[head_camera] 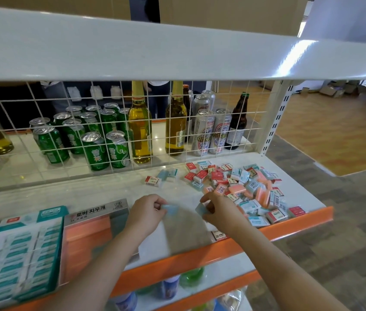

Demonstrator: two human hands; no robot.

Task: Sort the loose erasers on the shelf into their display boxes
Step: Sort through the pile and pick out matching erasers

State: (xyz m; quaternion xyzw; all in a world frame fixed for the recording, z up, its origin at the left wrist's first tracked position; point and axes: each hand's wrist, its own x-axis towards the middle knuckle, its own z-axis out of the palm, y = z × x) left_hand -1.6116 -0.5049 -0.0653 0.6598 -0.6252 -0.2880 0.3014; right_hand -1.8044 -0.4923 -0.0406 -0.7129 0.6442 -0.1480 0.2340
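erasers fill both hands at once: the left hand [147, 213] pinches a pale blue eraser [170, 208] between thumb and fingertips, and the right hand [219, 211] has its fingers curled round a second blue one [200, 209], just beside the edge of the heap. both are held low over the bare white shelf [110, 191], a little apart from each other.

outward to the right lies the loose pile [240, 187], a jumble of red-sleeved, teal-sleeved and plain salmon blocks spread to the shelf's orange lip [312, 215]. three strays [161, 177] sit apart from it near the wire grid [110, 131]. to the left stand the display boxes: a salmon box [87, 241] right by the left wrist, then a teal box [20, 254] with rows already packed.

these should handle as light, slightly soft blocks, not fragile. the film wrap and paper sleeves look slick, so a pinch across the two short sides, or the broad faces, ought to hold better than a grip on one corner. being so light, neighbours may skid or tumble when one is pulled out of the heap.

behind the grid are green cans [87, 140], bottles [140, 129] and silver cans [211, 131].
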